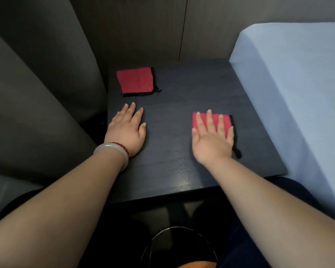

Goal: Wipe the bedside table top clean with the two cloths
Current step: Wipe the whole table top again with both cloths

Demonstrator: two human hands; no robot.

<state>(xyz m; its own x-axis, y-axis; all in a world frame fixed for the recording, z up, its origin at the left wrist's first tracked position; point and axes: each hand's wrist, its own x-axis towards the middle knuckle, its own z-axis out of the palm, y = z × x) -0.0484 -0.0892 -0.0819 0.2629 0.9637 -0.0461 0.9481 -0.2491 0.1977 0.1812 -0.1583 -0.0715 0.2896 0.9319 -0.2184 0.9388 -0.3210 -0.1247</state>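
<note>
Dark, wood-grained and nearly black, the square bedside table top (182, 97) fills the space in front of me, with a grey padded headboard panel (37, 84) to my left and a pale blue sheeted mattress (290, 89) tight against its right edge.

My right hand (213, 138) lies palm down on a folded red cloth with black trim (211, 120), near the right side of the table. My fingers (209, 122) are spread wide and flat, pressing on the fabric rather than gripping it; nothing is pinched or curled in. The cloth's far edge shows beyond my fingertips, and a black loop of its trim pokes out beside my wrist. That hand looks slightly blurred, so I cannot tell how firmly it bears down.

My left hand (128, 130) rests flat on the bare table surface near the left edge, fingers loosely extended and close together, holding nothing. On that wrist I wear a pale, smooth stone bangle (112, 151) and a thin string of dark red beads (122, 147).

A second folded red cloth with black edging (136, 81) lies flat at the far left corner of the table, just beyond my left fingertips and apart from them, untouched. It is well apart from the cloth under my right hand.
</note>
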